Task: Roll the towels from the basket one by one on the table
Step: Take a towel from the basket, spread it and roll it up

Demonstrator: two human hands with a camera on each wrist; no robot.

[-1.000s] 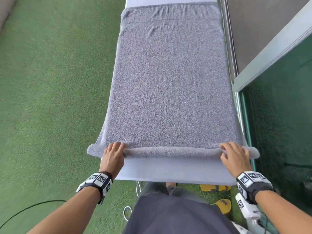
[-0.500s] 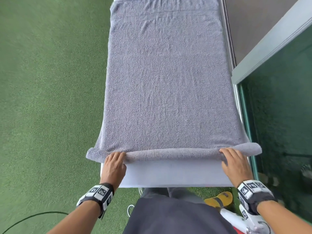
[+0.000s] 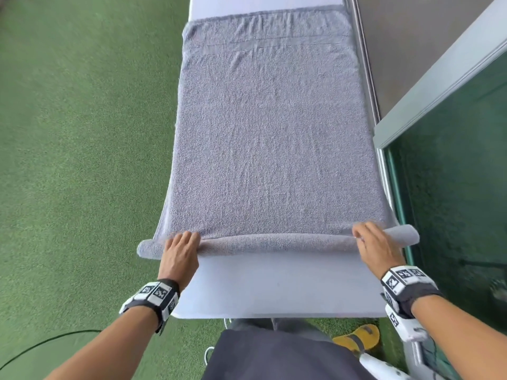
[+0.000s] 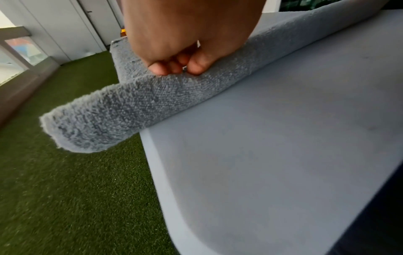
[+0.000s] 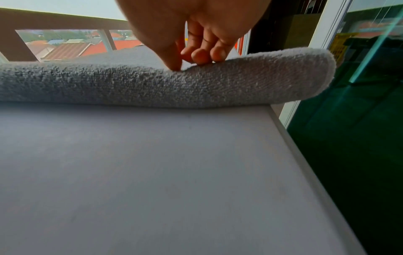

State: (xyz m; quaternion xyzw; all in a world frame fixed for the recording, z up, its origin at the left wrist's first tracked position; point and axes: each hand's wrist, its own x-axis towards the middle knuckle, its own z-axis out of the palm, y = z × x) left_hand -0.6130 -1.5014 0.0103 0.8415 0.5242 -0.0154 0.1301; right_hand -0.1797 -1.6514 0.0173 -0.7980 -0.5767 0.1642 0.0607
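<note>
The grey terry towel (image 3: 269, 138) lay flat along the pale grey table (image 3: 274, 286), its near edge rolled. Left hand (image 3: 179, 255) and right hand (image 3: 377, 249) pressed curled fingertips (image 5: 201, 57) onto the roll, seen only by wrist cameras; the basket stayed unseen

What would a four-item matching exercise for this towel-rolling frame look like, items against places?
Items:
1. left hand
2. right hand
3. towel
4. yellow sandal

Places:
A. on the turf below the table's near edge
B. on the roll's right end
C. spread along the table, near edge rolled
D. on the roll's left end

Pairs: 1-D, 2-B, 3-C, 4-A
</note>
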